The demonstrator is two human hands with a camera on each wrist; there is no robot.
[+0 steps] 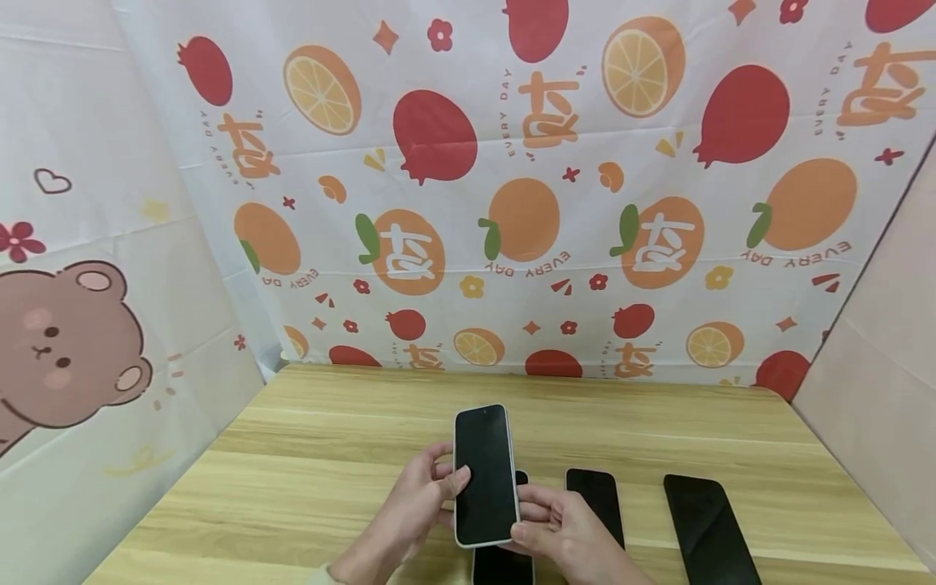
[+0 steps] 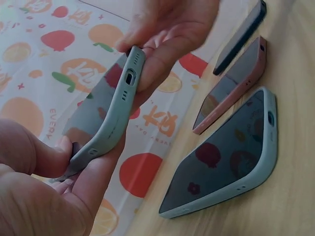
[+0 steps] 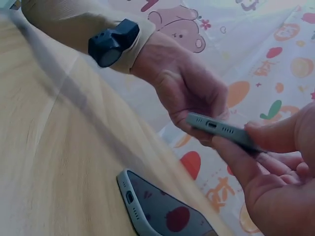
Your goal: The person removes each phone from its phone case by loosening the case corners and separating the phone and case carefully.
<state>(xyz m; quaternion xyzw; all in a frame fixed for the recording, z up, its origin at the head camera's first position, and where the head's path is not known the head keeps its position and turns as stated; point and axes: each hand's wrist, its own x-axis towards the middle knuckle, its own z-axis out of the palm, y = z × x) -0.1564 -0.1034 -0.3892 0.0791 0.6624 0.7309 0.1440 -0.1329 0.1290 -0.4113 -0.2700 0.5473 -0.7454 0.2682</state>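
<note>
Both hands hold one smartphone [image 1: 484, 479] in a pale grey-green case, raised above the table with its dark screen toward the head camera. My left hand [image 1: 420, 496] grips its left long edge, thumb over the screen's border and fingers behind. At the lower right corner my right hand [image 1: 559, 524] pinches the phone between thumb and fingers. In the left wrist view the case's bottom edge shows a charging port opening [image 2: 130, 77]. Beneath the held phone, a second phone [image 2: 216, 157] in a similar pale case lies screen up on the table, partly hidden in the head view.
To the right lie a phone in a pink case [image 2: 231, 88] and a larger dark phone [image 1: 711, 528], both screen up on the wooden table [image 1: 292, 455]. Fruit-printed cloth [image 1: 512, 301] hangs behind the table's back edge. A black device [image 3: 114, 43] is strapped on the left wrist.
</note>
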